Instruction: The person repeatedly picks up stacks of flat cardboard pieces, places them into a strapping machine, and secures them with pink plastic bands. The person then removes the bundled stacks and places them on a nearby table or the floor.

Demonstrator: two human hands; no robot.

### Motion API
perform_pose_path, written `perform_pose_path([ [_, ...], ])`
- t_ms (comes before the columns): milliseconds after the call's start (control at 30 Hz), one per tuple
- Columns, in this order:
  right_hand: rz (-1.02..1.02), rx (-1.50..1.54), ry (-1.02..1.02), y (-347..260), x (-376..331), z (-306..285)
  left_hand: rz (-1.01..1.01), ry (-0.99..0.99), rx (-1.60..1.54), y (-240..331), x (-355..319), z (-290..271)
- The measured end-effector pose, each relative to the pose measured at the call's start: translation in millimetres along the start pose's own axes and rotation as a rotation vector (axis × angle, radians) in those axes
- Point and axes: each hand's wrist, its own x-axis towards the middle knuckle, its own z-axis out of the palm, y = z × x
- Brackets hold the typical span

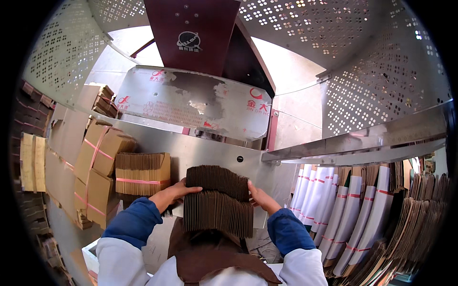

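Between my two hands is a thick stack of dark brown folded cardboard pieces [218,207], their edges turned up in close ridges. It lies in two offset rows, over the near edge of the metal table [200,155] and in front of my brown apron [214,257]. My left hand [175,193] grips the left side, its thumb reaching over the ridges. Against the right side presses my right hand [263,198], its fingers partly hidden behind the stack. Just left of my left hand stands a bundle of lighter cardboard pieces [143,174], tied with a pink strap.
More strapped cardboard bundles [98,157] are piled at the left. White and brown strapped bundles [353,214] stand in a row at the right. Ahead rises a dark red machine [195,38] with a worn film-covered panel [191,97]. Perforated metal guards [377,81] curve around the table.
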Motion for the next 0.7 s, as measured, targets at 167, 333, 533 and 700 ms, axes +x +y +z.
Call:
perform_pose_path([
  [167, -0.166, -0.136, 0.038, 2.2, 0.8, -6.2, 0.263, 0.07, 0.077, 24.7, -22.8, 19.4],
  [333, -0.329, 0.284, -0.111, -4.5, 0.4, 5.6, 0.607, 0.319, 0.452, 87.3, -94.5, 35.4],
  [533, -0.464, 1.076, -0.502, 44.1, 54.1, 50.0, 0.402, 0.581, 1.044, 136.1, -103.1, 97.6],
  [700, -0.234, 0.595, -0.253, 97.6, 91.8, 29.8, 0.338, 0.639, 1.166, 109.6, -60.8, 168.7],
])
